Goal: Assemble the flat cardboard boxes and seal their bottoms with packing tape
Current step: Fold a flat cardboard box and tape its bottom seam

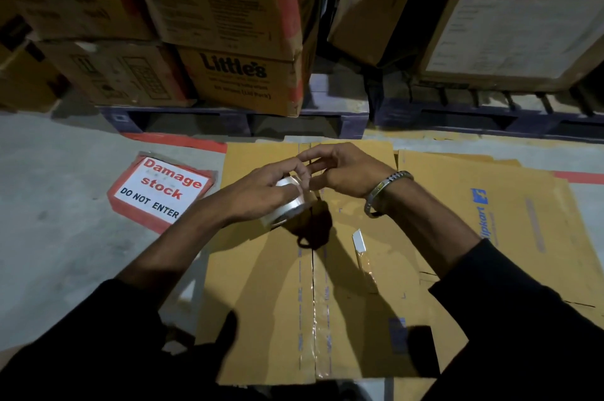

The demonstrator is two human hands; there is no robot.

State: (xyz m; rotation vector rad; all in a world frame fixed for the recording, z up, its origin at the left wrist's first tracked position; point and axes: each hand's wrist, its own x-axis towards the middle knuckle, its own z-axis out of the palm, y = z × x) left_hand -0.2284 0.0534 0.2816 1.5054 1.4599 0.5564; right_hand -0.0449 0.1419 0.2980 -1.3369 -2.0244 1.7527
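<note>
Tape roll point(289, 203) sits in my left hand point(261, 191), fingers curled round its rim, held in the air above the cardboard box point(313, 286), close to its far end. My right hand point(340, 172) is just beside it on the right, fingertips together at the roll's upper edge; looks like picking for the loose end, though I cannot tell if any tape is lifted. Roll axis tilts toward me and right. The box's center seam point(313, 302) runs near-to-far, straight under the roll, near half already glossy with tape. So I'd judge the pull should follow that seam line.
</note>
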